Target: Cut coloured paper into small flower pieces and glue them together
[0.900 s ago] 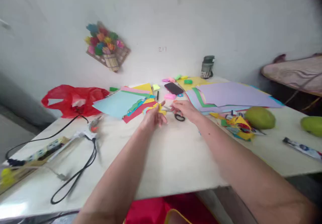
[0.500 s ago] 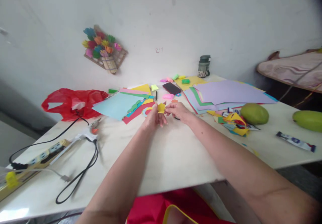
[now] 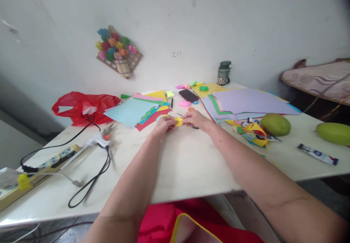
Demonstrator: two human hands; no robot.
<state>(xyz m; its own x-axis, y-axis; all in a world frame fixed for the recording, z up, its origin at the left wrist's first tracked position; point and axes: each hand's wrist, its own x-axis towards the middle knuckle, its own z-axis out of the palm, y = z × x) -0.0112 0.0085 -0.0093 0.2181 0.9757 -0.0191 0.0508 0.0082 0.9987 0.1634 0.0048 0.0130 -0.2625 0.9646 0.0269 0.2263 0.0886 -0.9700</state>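
Between my two hands is a small yellow paper cutout (image 3: 178, 121), its outline partly covered by my fingers. My left hand (image 3: 164, 125) pinches its left edge. The fingers of my right hand (image 3: 194, 120) close on its right side. Just beyond my hands lie a red paper sheet (image 3: 147, 122) and an orange paper cutout (image 3: 191, 109). A dark object, perhaps a scissors handle, shows only in part under my right hand.
Stacked coloured paper (image 3: 254, 101) and paper scraps (image 3: 255, 132) lie right, beside two green fruits (image 3: 276, 124) and a tube (image 3: 318, 154). Behind are a phone (image 3: 188, 95) and a tumbler (image 3: 224, 73). Left are a glue gun (image 3: 100, 139), power strip (image 3: 58, 158) and red plastic bag (image 3: 82, 108).
My left hand has turned from palm-up to knuckles-up on the yellow cutout, which now sits lower and flatter between both hands. The view has shifted slightly.
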